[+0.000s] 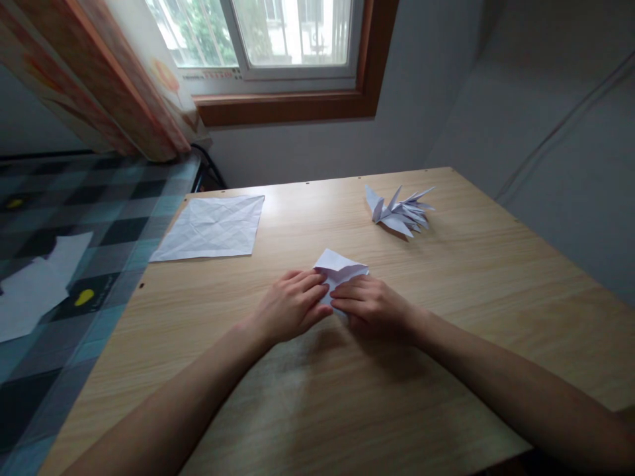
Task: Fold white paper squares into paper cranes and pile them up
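Observation:
A small white piece of folded paper (pixel 329 259) lies on the wooden table in front of me, its upper flap pointing away. From the left, my left hand (pixel 296 303) has its fingers closed on the paper's left edge. My right hand (pixel 371 301) grips the right side, fingertips pressing on the paper near the middle. The lower part of the paper is mostly covered by both hands.
Folded paper shapes with pointed tips (pixel 404 213) sit at the table's far right. A creased white sheet (pixel 213 228) lies at the far left. Beyond the table's left edge, paper pieces (pixel 37 291) rest on a checked cloth (pixel 122 231). A window (pixel 297 33) is behind.

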Motion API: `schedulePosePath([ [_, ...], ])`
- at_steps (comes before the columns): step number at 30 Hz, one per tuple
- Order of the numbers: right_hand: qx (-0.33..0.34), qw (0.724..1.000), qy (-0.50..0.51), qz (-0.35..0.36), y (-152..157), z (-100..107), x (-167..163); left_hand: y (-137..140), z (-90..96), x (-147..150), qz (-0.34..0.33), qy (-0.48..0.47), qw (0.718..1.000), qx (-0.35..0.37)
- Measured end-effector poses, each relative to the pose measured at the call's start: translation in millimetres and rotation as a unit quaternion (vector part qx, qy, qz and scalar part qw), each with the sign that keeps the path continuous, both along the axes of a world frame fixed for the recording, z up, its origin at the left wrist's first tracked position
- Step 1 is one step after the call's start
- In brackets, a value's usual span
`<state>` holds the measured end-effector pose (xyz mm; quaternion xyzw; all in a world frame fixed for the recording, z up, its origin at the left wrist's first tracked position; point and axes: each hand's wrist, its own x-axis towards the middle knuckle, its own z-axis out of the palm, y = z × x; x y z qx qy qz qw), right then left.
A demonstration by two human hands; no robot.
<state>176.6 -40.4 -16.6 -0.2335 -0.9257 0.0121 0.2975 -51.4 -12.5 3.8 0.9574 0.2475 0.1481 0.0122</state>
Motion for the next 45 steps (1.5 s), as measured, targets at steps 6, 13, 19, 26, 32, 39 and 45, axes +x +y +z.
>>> schedulePosePath([
  [6,0.063,0.997,-0.045,-0.02,5.1,2.8,6.8,0.3,-0.7,-1.2,-0.004,-0.009,1.0,0.002],
  [13,0.068,0.996,-0.063,0.002,-3.4,5.0,-2.4,-1.5,0.9,0.3,0.012,-0.016,1.0,0.014],
  [19,0.124,0.988,-0.092,0.012,-9.6,8.6,-8.9,-1.6,-1.0,1.0,0.017,-0.022,0.999,0.024],
  [26,0.168,0.983,-0.059,-0.043,-7.4,15.5,1.9,-0.6,-3.5,-0.6,0.025,-0.015,0.999,0.018],
  [32,0.127,0.982,-0.071,-0.117,-1.6,10.6,9.5,0.3,-4.2,-0.8,0.026,-0.026,0.999,0.006],
  [39,0.159,0.973,-0.131,-0.101,0.9,12.5,11.3,0.3,-5.3,-0.7,0.032,-0.025,0.999,0.003],
  [45,0.176,0.965,-0.147,-0.125,0.8,11.0,6.6,0.1,-3.7,-0.8,0.032,-0.016,0.999,-0.01],
])
